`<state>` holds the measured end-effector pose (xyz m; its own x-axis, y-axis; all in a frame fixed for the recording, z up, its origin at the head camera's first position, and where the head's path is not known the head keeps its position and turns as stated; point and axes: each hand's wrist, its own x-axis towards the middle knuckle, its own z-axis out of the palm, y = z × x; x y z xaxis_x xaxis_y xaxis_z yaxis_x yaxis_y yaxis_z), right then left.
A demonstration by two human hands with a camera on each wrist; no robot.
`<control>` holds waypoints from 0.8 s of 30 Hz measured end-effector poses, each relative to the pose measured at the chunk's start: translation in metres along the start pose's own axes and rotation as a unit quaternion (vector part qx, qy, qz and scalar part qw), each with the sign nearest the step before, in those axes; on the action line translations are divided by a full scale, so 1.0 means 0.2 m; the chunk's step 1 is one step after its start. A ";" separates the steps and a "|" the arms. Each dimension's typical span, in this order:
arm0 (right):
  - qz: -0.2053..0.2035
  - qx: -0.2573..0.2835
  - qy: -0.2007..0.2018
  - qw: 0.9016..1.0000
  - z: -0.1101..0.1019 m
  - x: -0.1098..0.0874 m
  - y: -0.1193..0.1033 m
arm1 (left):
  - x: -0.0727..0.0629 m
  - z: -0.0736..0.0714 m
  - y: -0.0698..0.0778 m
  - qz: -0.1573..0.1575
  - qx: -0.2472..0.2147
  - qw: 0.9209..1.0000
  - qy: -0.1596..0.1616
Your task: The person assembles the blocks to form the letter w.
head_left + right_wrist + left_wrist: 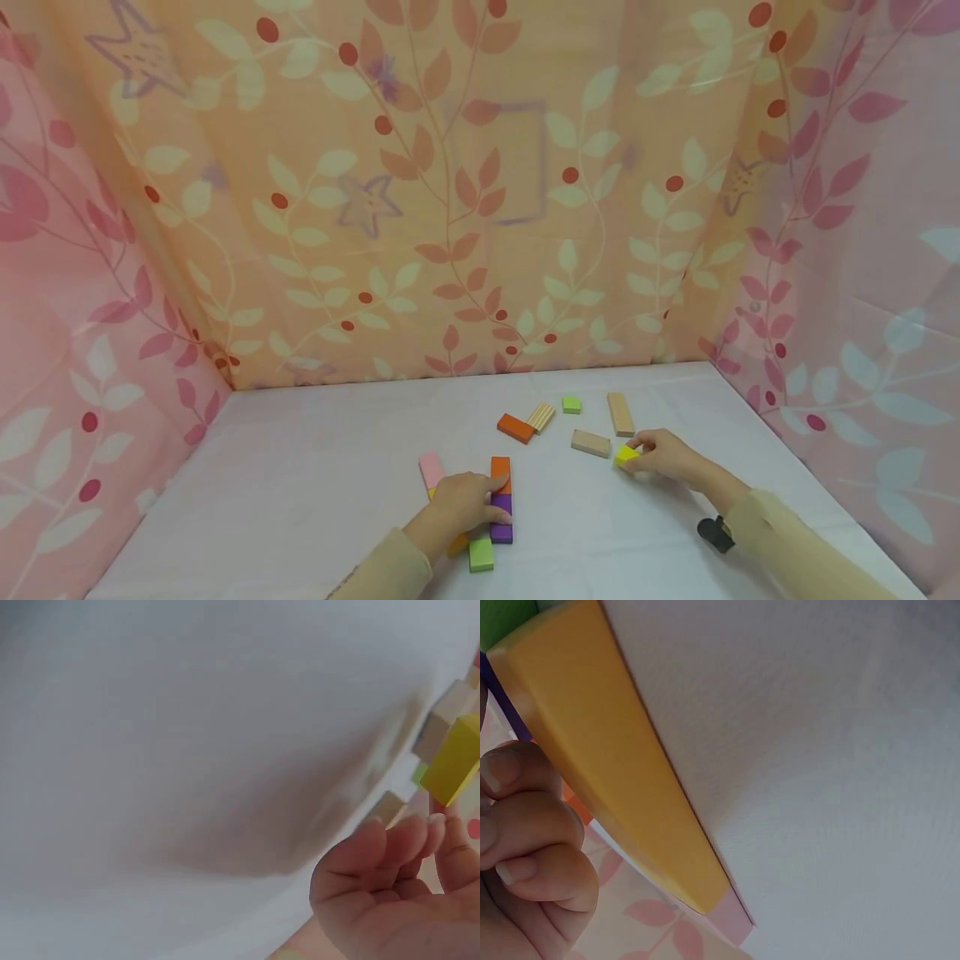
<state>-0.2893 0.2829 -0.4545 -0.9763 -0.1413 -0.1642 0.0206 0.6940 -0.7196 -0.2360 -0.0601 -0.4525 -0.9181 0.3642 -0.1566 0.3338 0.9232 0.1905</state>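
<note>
Yellow block (626, 456), pinched between the thumb and fingers of the right hand (667, 457), lies just beyond the near ends of two plain wooden blocks; in the right wrist view its visible length slants from upper right to lower left, cut off by the edge. The left hand (459, 510) touches an orange block (500, 468) and a purple block (506, 532); whether it grips them cannot be told. These two join end to end, long axes pointing away from the person. The pink block (431, 468) runs likewise, far end leaning left, in line with an amber block (615, 750). A light green block (481, 555) sits nearest the person.
</note>
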 end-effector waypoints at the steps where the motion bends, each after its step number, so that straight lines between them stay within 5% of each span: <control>1: -0.005 0.002 0.001 1.000 0.00 0.00 -0.01 | 0.00 0.00 0.00 0.000 0.000 1.000 -0.001; 17: -0.054 0.037 -0.001 0.998 0.11 0.06 -0.22 | -0.01 0.00 0.00 -0.004 -0.001 1.000 -0.002; 24: -0.040 0.051 -0.015 0.998 0.20 0.08 -0.29 | -0.01 -0.01 0.01 -0.015 0.001 1.000 -0.012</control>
<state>-0.2979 0.2122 -0.4410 -0.9686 -0.2162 -0.1231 -0.0336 0.6039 -0.7964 -0.2337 -0.0587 -0.4498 -0.9220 0.3395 -0.1863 0.3067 0.9338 0.1843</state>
